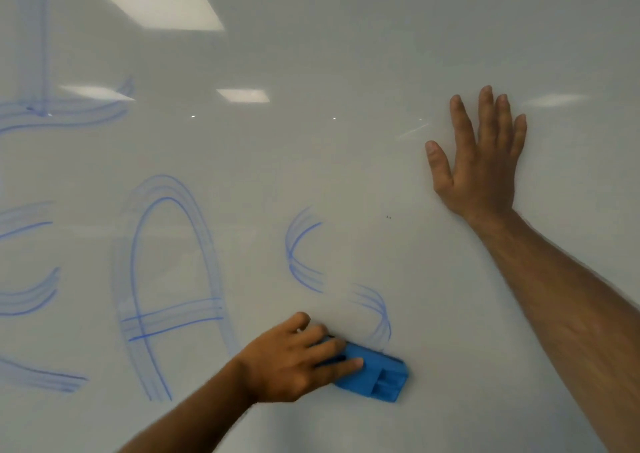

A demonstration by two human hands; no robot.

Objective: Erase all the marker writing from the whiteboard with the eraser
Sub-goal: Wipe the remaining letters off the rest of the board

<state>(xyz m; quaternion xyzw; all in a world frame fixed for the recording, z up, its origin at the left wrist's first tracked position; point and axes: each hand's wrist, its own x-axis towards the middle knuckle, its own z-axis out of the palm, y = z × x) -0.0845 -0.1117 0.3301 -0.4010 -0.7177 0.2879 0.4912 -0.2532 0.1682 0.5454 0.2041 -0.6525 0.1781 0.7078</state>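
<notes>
The eraser (372, 373) is a bright blue plastic block with a recessed slot on its back, lying flat against the whiteboard (346, 71) low in the middle, just below a half-wiped blue marker curve (375, 314). The left hand (294, 359) has its grip on the eraser's left end, fingers curled over the back. The right hand (481, 161) rests flat on the board up to the right, fingers straight and slightly spread, holding nothing.
</notes>
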